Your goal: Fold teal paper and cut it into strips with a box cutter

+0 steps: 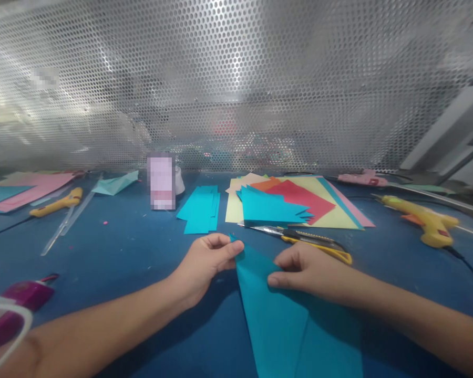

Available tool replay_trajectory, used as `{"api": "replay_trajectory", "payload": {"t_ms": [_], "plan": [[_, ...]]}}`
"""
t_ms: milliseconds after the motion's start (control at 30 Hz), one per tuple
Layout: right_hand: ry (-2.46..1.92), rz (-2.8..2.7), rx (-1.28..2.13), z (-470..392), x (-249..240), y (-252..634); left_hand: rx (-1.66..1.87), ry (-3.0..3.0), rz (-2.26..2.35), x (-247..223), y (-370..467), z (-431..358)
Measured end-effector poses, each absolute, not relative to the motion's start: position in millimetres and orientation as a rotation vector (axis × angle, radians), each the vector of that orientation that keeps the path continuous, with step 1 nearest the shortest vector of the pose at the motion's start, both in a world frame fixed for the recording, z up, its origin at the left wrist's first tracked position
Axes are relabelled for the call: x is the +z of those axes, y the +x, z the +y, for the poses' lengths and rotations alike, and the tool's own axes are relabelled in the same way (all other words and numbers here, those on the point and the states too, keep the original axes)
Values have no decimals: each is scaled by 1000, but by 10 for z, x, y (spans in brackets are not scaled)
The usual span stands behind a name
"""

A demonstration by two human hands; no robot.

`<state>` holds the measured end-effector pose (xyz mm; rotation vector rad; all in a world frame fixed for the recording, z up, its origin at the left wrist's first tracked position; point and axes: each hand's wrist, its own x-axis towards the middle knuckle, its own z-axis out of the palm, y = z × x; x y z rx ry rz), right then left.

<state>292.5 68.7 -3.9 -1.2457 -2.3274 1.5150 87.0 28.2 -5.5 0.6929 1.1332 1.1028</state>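
A large blue sheet of paper (276, 315) is held up close to me, its lower part running out of the picture. My left hand (211, 257) pinches its top left corner between thumb and fingers. Farther right, my right hand (299, 268) grips the sheet's slanting upper edge, thumb on the near face. Just beyond the hands lie scissors and a cutter with yellow parts (319, 244). Behind them, cut blue paper pieces (270, 205) rest on a pile of coloured sheets. More blue strips (201, 207) are stacked to the left.
A yellow glue gun (433, 220) lies at right, a pink one (362, 178) behind it. Another yellow glue gun (59, 203) and clear glue sticks (63, 223) are at left. A purple tool (23, 299) sits near my left forearm. A perforated metal panel (236, 94) closes off the back.
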Motion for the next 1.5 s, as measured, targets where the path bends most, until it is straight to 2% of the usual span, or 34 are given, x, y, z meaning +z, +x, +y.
{"api": "replay_trajectory", "payload": {"t_ms": [267, 667, 1500], "plan": [[-1252, -2263, 1583, 651, -37, 2907, 1180, 710, 1117, -96, 878, 261], [-1231, -2330, 1438, 635, -93, 2908, 1212, 694, 1037, -109, 862, 274], [-1233, -2363, 1426, 632, -67, 2887, 1263, 705, 1037, -97, 842, 291]]}}
